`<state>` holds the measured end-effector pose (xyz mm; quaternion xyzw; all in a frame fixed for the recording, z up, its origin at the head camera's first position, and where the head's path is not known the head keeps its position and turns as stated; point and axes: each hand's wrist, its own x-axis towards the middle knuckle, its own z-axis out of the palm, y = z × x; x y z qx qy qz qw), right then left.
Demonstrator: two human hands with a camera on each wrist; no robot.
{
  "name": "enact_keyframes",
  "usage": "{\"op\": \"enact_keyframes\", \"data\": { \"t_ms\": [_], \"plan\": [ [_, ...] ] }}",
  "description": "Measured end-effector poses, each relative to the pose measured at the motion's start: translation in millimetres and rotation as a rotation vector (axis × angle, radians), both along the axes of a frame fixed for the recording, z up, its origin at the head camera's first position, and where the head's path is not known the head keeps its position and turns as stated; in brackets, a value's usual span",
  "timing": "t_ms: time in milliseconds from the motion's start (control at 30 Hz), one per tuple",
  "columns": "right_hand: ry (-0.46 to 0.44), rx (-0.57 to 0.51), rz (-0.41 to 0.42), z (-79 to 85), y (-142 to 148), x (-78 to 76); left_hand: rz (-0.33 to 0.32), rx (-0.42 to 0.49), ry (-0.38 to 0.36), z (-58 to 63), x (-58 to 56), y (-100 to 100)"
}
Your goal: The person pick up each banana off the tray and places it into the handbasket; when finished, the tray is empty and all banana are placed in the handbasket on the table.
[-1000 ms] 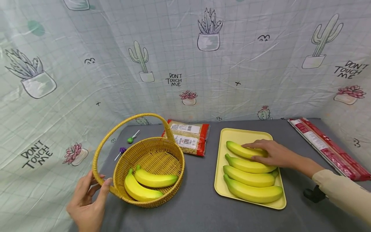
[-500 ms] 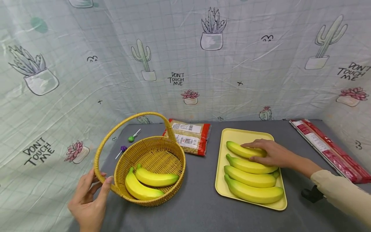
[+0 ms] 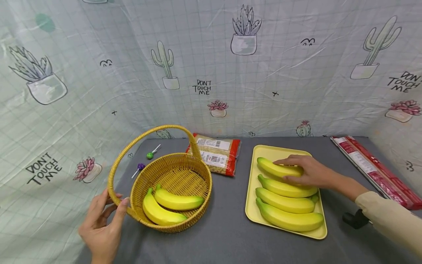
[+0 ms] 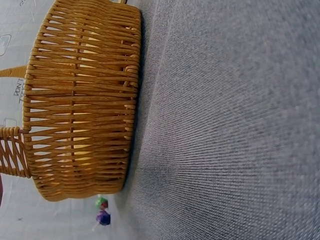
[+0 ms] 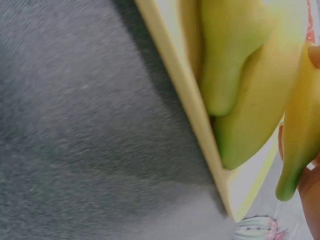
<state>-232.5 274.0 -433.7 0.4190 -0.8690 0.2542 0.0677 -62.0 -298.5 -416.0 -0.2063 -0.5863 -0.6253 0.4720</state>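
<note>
At the left, my left hand (image 3: 102,223) grips the base of the arched handle (image 3: 115,165) of a yellow wicker basket (image 3: 184,179), between thumb and fingers. Two bananas (image 3: 178,201) lie inside, near its front. On the right, my right hand (image 3: 308,170) holds the farthest banana (image 3: 273,168) of a row on a pale yellow tray (image 3: 250,212). Several more bananas (image 3: 287,205) lie side by side nearer me. The right wrist view shows fingers around the held banana (image 5: 300,130), its green end pointing down in that view. The left wrist view shows the basket's woven side (image 4: 85,105) standing on grey cloth.
A red-ended clear food packet (image 3: 219,154) lies behind the basket. Green (image 3: 150,155) and purple (image 3: 141,166) lollipops lie to its left. A long red-and-white pack (image 3: 372,168) lies at the back right. A patterned curtain (image 3: 217,66) encloses the table.
The banana in my right hand has risen slightly off its place, its free end tipping up. My left hand keeps its hold on the basket handle. The head view has shifted a little.
</note>
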Motion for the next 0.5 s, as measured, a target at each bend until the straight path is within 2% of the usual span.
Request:
{"op": "enact_keyframes", "data": {
  "t_ms": [233,500],
  "plan": [
    [0.022,-0.010,0.036,12.4,-11,0.4,-0.033,0.017,0.021,-0.6,-1.5,-1],
    [0.046,0.007,0.002,31.0,-29,4.5,-0.044,0.004,0.042,-2.8,-2.3,-1]
  ]
}}
